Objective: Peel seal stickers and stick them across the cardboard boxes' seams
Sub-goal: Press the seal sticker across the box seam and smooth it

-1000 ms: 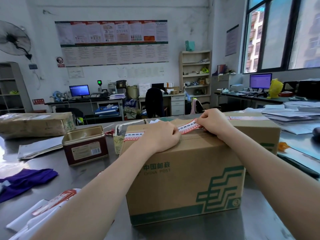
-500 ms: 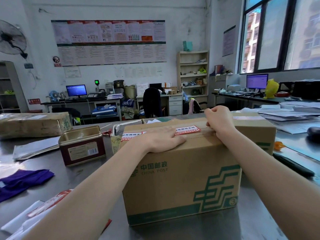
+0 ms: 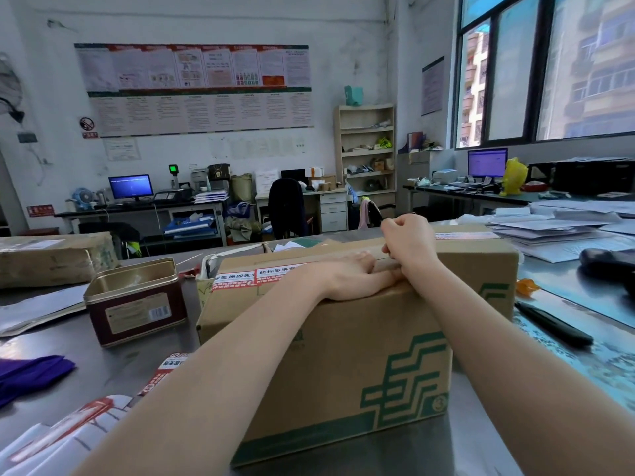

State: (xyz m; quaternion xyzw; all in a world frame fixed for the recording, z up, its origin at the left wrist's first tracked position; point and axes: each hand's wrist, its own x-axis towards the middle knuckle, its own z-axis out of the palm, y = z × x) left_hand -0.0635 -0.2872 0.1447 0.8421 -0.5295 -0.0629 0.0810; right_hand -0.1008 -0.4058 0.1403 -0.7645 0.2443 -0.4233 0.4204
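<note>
A brown China Post cardboard box [image 3: 343, 338] with green markings stands on the metal table in front of me. A red-and-white seal sticker [image 3: 240, 278] lies along its top near the front edge. My left hand [image 3: 350, 276] lies flat on the sticker, fingers stretched to the right and pressing it down. My right hand [image 3: 410, 243] is curled into a fist on the box top, just past the left fingertips, with nothing visible in it. The sticker's right part is hidden under both hands. A second sticker [image 3: 460, 235] shows at the box's far right top.
An open metal tin [image 3: 134, 304] stands left of the box, with a wrapped parcel [image 3: 55, 257] behind it. Sticker sheets [image 3: 165, 372] and purple cloth [image 3: 31, 372] lie at the near left. A black pen [image 3: 553, 326] and stacked papers [image 3: 567, 231] lie to the right.
The sticker went from held above the box to laid flat on it. My left hand opened and slid right along it until its fingertips met my right fist.
</note>
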